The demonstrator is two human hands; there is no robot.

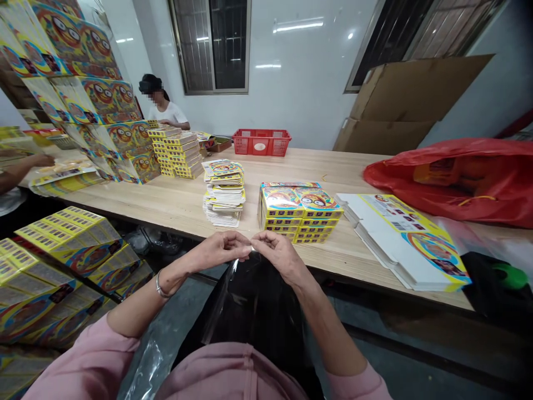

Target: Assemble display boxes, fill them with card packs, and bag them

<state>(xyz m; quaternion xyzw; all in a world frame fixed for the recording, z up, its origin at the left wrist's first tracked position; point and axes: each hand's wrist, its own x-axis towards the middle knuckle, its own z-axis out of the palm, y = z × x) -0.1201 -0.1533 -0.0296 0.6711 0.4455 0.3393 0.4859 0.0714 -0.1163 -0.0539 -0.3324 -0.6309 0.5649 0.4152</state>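
My left hand (220, 248) and my right hand (277, 253) meet above my lap, just in front of the table edge. Between their fingertips they pinch the top edge of a clear plastic bag (227, 294), which hangs down over my dark trousers. Straight ahead on the table stands a block of small yellow boxes (300, 214), stacked in layers with colourful cartoon faces on top. To its left rises an uneven pile of flat printed cartons (225, 194).
Flattened display cartons (400, 239) lie at the right, beside a red plastic bag (466, 178). A red basket (261, 143) stands at the back. Tall box stacks (120, 133) fill the left, near a person in white (175, 114). More boxes (70, 266) stand low at the left.
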